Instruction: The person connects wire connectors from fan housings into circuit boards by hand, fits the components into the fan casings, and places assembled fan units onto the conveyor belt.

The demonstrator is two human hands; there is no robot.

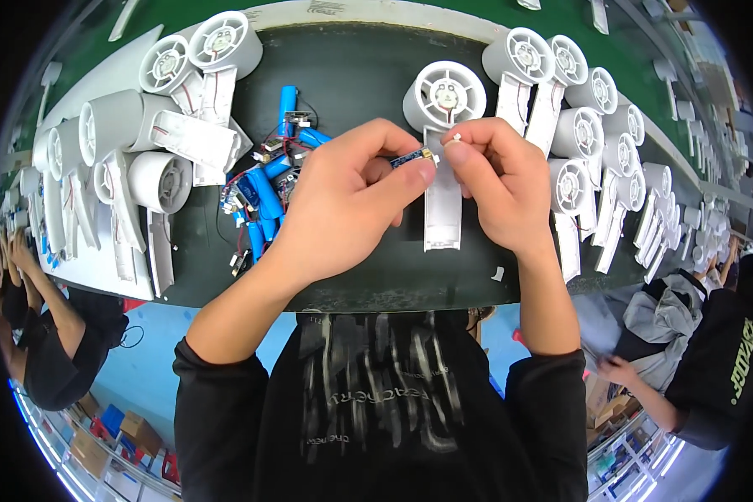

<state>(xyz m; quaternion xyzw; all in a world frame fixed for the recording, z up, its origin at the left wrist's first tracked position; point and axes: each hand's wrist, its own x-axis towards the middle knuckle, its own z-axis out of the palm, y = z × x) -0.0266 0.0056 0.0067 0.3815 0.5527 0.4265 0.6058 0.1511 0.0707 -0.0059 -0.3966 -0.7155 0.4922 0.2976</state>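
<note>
My left hand (pixel 343 201) is closed, with a small blue circuit board (pixel 408 157) pinched between thumb and fingers; a pale connector shows at the board's end. Close beside it, my right hand (pixel 510 188) pinches a tiny white plug (pixel 455 139) at its fingertips. Under both hands lies a white fan housing (pixel 445 96) with a round spoked head and an open, hollow handle (pixel 442 222) pointing toward me. Left of my left hand is a heap of blue cylindrical batteries (pixel 265 194) with wires and circuit boards. Whether the held board is wired to a battery is hidden by my fingers.
White fan housings (pixel 161 182) crowd the left of the dark work table (pixel 343 63), and more housings (pixel 577 134) stand in rows on the right. A white scrap (pixel 498 274) lies near the front edge. Co-workers' arms (pixel 63 314) show at both sides.
</note>
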